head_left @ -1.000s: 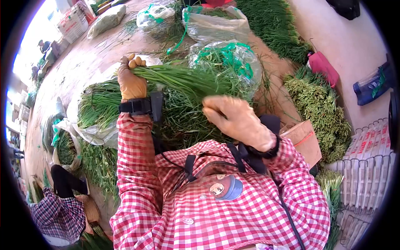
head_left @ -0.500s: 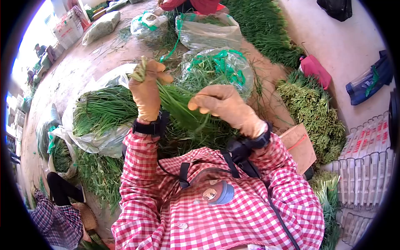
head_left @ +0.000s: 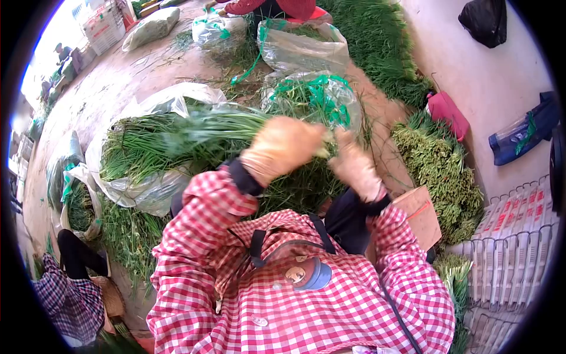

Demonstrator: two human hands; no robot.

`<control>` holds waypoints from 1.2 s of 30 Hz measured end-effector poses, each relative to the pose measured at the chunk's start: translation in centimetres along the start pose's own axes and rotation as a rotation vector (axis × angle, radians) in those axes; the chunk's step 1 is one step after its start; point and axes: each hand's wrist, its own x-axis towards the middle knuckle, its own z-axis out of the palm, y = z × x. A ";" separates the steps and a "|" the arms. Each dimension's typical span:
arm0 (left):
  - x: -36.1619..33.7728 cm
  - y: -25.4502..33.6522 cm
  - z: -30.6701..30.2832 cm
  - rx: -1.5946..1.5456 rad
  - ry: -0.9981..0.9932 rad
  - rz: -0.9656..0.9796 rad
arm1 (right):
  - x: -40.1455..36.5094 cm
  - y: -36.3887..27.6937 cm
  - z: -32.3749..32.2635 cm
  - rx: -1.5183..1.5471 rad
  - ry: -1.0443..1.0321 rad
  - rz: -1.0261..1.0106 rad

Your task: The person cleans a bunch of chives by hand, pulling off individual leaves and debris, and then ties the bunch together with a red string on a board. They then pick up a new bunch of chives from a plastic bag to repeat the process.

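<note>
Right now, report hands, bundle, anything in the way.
Left hand closed on chive bundle, leaves over open plastic bag. Right hand near bundle's base, contact unclear. Green-trimmed bag just beyond.

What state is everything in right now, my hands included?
Left hand: closed around greens bunch
Greens bunch: held, leaves trailing left
Right hand: beside bunch's stem end, grip unclear
Left plastic bag: open, filled
Right-side crates: stacked
Blue bag: lying down
Black bag: closure unclear

1 head-worn camera looks forward and down, close above the chest.
</note>
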 end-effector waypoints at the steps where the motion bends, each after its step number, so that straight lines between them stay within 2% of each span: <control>1: 1.1 1.1 2.4 -0.073 -0.081 -0.004 | -0.9 -1.8 -0.4 0.186 -0.182 -0.103; 2: 1.6 2.7 2.5 0.086 -0.075 0.200 | -1.7 -3.6 -0.8 0.384 -0.384 -0.170; 3: 1.6 4.5 3.2 -0.004 -0.054 0.069 | -2.5 -4.8 -0.4 0.502 -0.522 -0.188; 4: 1.4 6.2 4.2 -0.096 -0.038 -0.058 | -3.1 -5.7 0.3 0.550 -0.565 -0.177; 5: 0.8 7.1 5.7 -0.018 0.140 0.002 | -3.5 -6.1 1.2 0.563 -0.564 -0.140; 8: 0.9 7.4 9.6 -0.139 0.086 0.271 | -5.1 -5.6 2.5 0.577 -0.552 -0.039; 11: 0.5 7.4 14.7 -0.159 0.097 0.406 | -7.4 -4.6 2.4 0.578 -0.552 0.014; 13: 0.3 7.9 15.8 0.021 0.252 0.367 | -8.2 -4.3 2.3 0.582 -0.543 0.039; 16: 1.6 8.6 14.7 -0.268 -0.368 -0.013 | -8.6 -4.1 2.1 0.590 -0.518 0.047; 17: 1.8 8.8 21.1 -0.216 -0.353 -0.169 | -8.6 -4.1 1.9 0.590 -0.510 0.043; 19: 1.4 8.6 23.2 -0.149 -0.136 -0.197 | -8.5 -4.2 1.7 0.593 -0.484 0.039; 20: 0.9 8.2 23.6 -0.134 0.062 -0.064 | -8.4 -4.2 1.5 0.597 -0.473 0.036; 22: 1.0 8.1 19.2 -0.128 0.164 0.157 | -8.1 -4.2 1.0 0.604 -0.426 0.020; 24: 2.7 8.7 9.7 -0.144 -0.034 0.348 | -7.4 -4.3 0.5 0.616 -0.344 -0.014; 26: 3.2 7.9 7.0 -0.230 0.070 0.210 | -5.8 -4.7 0.1 0.637 -0.177 -0.085; 28: 3.0 6.0 4.5 -0.529 0.167 0.120 | -3.8 -5.6 -0.6 0.668 0.045 -0.178; 30: 1.5 4.2 1.6 -1.078 0.326 -0.003 | -1.6 -7.0 -1.8 0.774 0.240 -0.271; 31: 0.9 2.9 0.2 -1.361 0.411 0.010 | -0.5 -7.6 -2.7 0.875 0.315 -0.320; 32: 0.4 1.0 -1.3 -1.601 0.466 0.136 | 0.2 -7.9 -3.7 1.045 0.362 -0.362; 33: 0.0 -1.1 -2.7 -1.790 0.427 0.340 | -0.1 -8.0 -4.9 1.102 0.183 -0.350; 34: -0.2 -2.7 -4.1 -1.865 0.370 0.489 | -0.6 -8.5 -4.6 1.138 0.147 -0.310; 35: -0.8 -2.0 -5.4 -2.106 0.354 0.369 | -1.2 -8.5 -7.1 1.210 -0.165 -0.207; 36: -1.3 -2.2 -5.0 -1.844 0.552 0.168 | -1.7 -8.6 -9.3 1.271 -0.483 -0.105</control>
